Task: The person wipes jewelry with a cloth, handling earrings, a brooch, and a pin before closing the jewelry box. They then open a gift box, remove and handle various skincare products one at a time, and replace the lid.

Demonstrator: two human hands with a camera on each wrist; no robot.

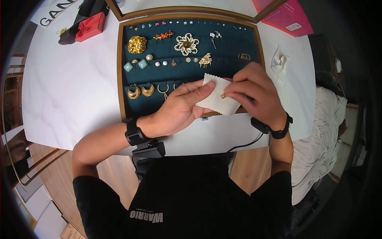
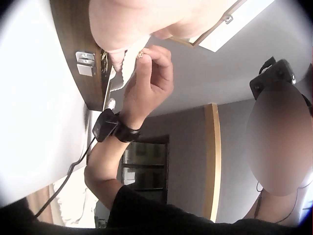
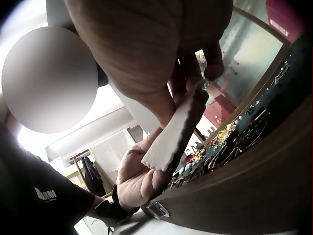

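My left hand [image 1: 177, 104] holds a small white cloth [image 1: 215, 106] with a scalloped edge, the thumb lying on top and the fingers beneath. Over that cloth, my right hand [image 1: 258, 95] pinches a tiny gold-coloured piece of jewellery [image 1: 223, 95] between thumb and fingertips. The left wrist view shows the same gold piece [image 2: 140, 55] at the right fingertips, close to the cloth. Seen from the right wrist, the cloth [image 3: 168, 139] slants between both hands. Both hands are above the front edge of a wooden jewellery case [image 1: 120, 71] with a dark green lining.
Rows of earrings and brooches fill the case, including a gold flower brooch [image 1: 187, 44] and gold hoops [image 1: 148, 90]. Its glass lid [image 1: 191, 8] stands raised behind. A crumpled white cloth [image 1: 281, 63] lies right, a red box [image 1: 90, 27] back left, a pink package [image 1: 288, 18] back right.
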